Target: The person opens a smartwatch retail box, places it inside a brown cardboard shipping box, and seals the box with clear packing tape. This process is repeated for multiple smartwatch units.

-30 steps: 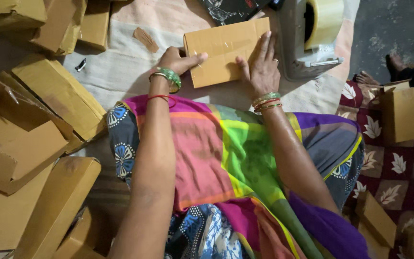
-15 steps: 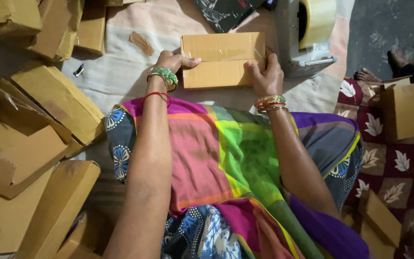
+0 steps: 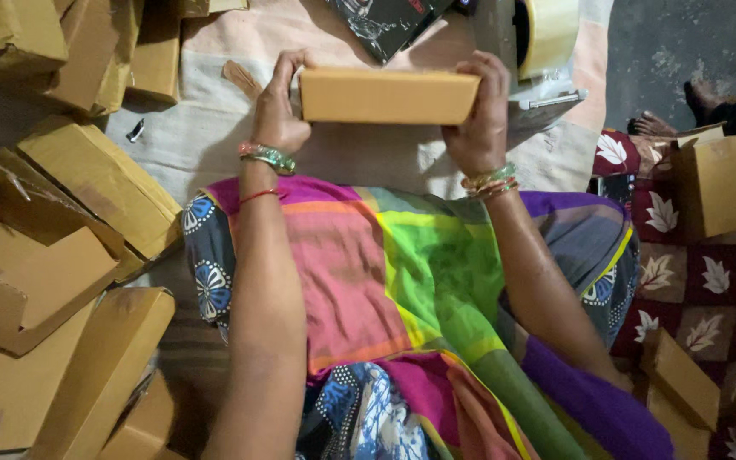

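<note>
Between the two hands, seen from the head camera, the flat cardboard box [image 3: 388, 95] lies with its long axis running from side to side. The left hand [image 3: 281, 115] clasps its left end and the right hand [image 3: 479, 119] clasps its right end, both equally near.

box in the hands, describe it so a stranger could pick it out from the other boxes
Start at the bright multicoloured cloth over the lap, then look just past it. There the left hand and right hand grip the ends of a flat, closed tan box. It alone is lifted and held; the pile of boxes lies at the left.
</note>
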